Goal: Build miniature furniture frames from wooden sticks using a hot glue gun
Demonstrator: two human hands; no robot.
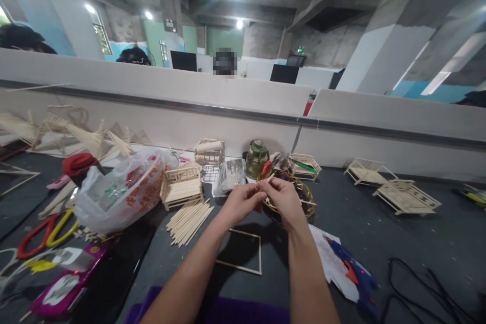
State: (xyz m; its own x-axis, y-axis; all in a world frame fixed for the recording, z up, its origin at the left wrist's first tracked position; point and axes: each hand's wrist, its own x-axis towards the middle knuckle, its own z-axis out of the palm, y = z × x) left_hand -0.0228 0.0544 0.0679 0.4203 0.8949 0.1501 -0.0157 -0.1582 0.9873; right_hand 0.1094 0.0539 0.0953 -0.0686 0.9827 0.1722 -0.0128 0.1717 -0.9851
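My left hand and my right hand meet above the table with their fingertips pinched together. A short piece of pale wooden stick pokes up between the fingers; most of it is hidden. Behind and under my right hand is a yellow-rimmed basket with dark contents. Below the hands, a thin rectangular frame of sticks lies flat, partly covered by my left forearm. A pile of loose wooden sticks lies to the left of my left hand.
A small stick-built bench and a plastic bag stand left, with scissors nearby. A blue glue gun lies on paper at right, by black cables. Stick-built beds and a green jar stand farther back.
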